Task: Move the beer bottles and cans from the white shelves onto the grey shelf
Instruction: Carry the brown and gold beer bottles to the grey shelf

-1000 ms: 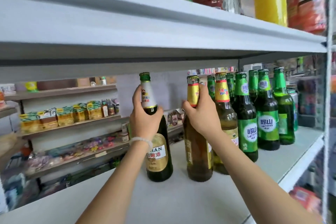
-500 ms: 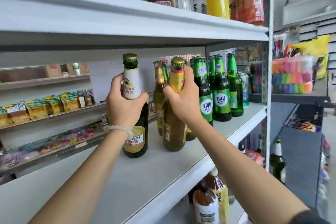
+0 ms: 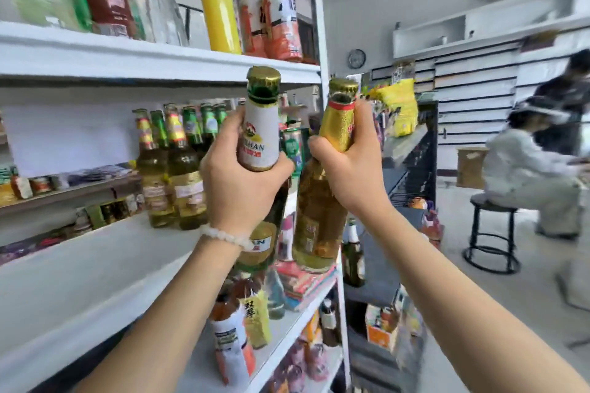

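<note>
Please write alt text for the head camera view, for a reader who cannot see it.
Two hands lift beer bottles off a white shelf: the left hand grips a dark bottle with a white neck label, the right hand an amber bottle with gold foil. More bottles remain behind.

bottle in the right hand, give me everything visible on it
The amber glass beer bottle has a gold crown cap, a gold foil neck wrap with a red band under the cap, and a gold label low on the body, its print too blurred to read. It looks full of golden liquid. The right hand grips its neck, fingers curled round the foil. It is held in the air, nearly upright with the top leaning slightly right, off the white shelf, beside the bottle in the left hand; whether the two touch is unclear.
</note>
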